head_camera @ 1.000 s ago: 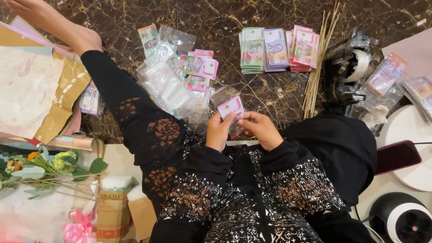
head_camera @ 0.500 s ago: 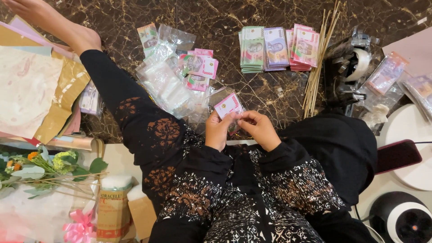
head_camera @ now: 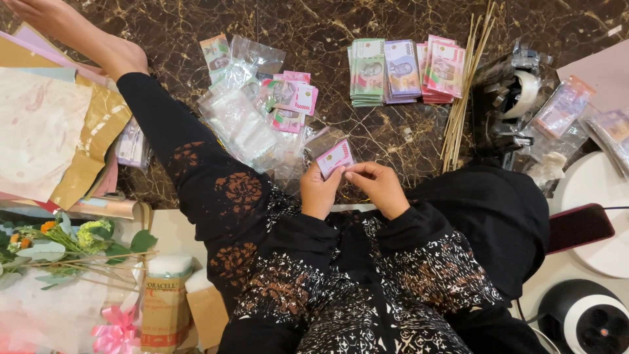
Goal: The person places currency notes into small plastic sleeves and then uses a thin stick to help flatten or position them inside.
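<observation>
Both hands meet over my lap at the edge of the dark marble floor [head_camera: 406, 141]. My left hand [head_camera: 319, 193] pinches the lower edge of a pink banknote [head_camera: 335, 157] in a small clear sleeve. My right hand [head_camera: 380, 190] has its fingertips closed on the note's lower right corner. The note tilts up and to the left of the hands. Just beyond lies a heap of clear plastic sleeves [head_camera: 239, 121], with several sleeved pink notes [head_camera: 291, 98] on it.
Stacks of green, purple and pink banknotes [head_camera: 400, 69] lie ahead, with thin bamboo sticks [head_camera: 465, 85] and a black tape dispenser [head_camera: 514, 98] to their right. My left leg [head_camera: 190, 157] stretches toward wrapping paper [head_camera: 39, 124]. Flowers [head_camera: 59, 242] and a pink ribbon [head_camera: 114, 331] lie at lower left.
The fingers have shifted slightly on the pink note, which has barely moved. Everything else is as before.
</observation>
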